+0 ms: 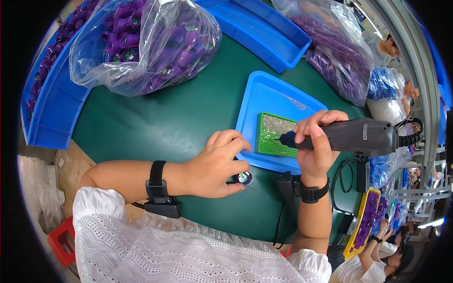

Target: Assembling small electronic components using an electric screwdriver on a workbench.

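Observation:
My left hand [214, 166] is closed on a small purple plastic part [250, 180] with a round circuit board in its end and thin wires trailing onto the table. In my right hand [316, 150] is a dark grey electric screwdriver [356, 136], held level with its bit pointing left. The bit reaches over a green perforated screw tray [289, 152] covered with small silvery screws; whether it touches one I cannot tell. That tray lies in a shallow blue tray [252, 101], where more tiny screws are scattered at the far end.
Clear bags of purple parts, one at far left [184, 52] and another at far right [339, 61], flank a blue bin [264, 33]. Another blue bin [56, 118] stands left. A yellow tray [355, 238] and black cables [337, 181] lie right. People sit beyond.

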The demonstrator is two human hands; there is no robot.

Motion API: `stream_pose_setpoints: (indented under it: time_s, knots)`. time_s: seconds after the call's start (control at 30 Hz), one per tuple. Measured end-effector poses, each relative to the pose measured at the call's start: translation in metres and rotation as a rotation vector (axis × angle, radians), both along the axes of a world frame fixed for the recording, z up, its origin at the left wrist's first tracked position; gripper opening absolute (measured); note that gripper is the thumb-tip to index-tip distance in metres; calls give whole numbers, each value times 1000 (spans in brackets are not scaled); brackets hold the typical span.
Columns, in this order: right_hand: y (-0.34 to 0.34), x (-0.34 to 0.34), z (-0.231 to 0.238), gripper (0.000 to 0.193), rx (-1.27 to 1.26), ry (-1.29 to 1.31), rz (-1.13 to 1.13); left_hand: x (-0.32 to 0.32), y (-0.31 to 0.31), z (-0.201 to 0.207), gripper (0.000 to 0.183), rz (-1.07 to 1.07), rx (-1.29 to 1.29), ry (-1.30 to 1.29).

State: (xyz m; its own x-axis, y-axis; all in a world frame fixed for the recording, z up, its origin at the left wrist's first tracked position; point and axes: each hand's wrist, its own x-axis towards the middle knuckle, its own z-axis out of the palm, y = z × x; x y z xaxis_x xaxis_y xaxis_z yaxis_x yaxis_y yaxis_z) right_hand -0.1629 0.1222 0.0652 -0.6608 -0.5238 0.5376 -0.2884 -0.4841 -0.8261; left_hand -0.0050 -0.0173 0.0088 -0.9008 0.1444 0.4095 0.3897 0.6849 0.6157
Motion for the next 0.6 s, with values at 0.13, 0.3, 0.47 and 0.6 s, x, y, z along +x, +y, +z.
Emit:
stream_pose_setpoints:
  time_s: [0.13, 0.3, 0.47, 0.6]
  knots:
    - [-1, 4, 2, 26, 54, 10, -16, 1, 0, 0, 24, 3, -2, -8]
    - [-1, 5, 2, 26, 45, 21, -20, 1, 2, 0, 26, 8, 7, -17]
    - [7, 10, 13, 27, -26, 12, 18, 0, 2, -2, 27, 25, 39, -22]
    - [21, 30, 33, 29, -41, -14, 88, -1, 2, -5, 29, 32, 62, -9]
